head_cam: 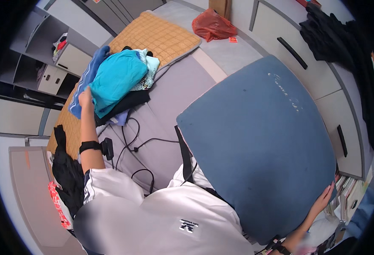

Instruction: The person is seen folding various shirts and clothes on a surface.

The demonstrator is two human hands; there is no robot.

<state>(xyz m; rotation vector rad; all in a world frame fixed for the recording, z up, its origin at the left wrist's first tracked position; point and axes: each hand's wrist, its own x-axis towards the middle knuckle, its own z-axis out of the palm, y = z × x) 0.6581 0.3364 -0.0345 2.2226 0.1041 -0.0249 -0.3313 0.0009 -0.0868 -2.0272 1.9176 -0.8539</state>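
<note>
My left hand (85, 98) pinches the near left edge of a teal garment (120, 71), which lies spread over a heap of clothes. A blue towel-like cloth (86, 83) with pale wavy stripes lies beside that hand. Black cloth (132, 102) and a pale printed garment (148, 76) show from under the teal one. Before me on the right, a large square blue cushion or padded panel (253, 127) with pink edging covers part of my lap. My right hand (324, 196) lies along its lower right edge, fingers together; the thumb is hidden.
Black cables (136, 148) run across the grey bed sheet (187, 79). An orange quilted mat (161, 35) lies at the far side. Beyond stands a red plastic bag (214, 25). Drawers (301, 63) line the right, with books (346, 191) below; dark clothes (67, 165) lie at left.
</note>
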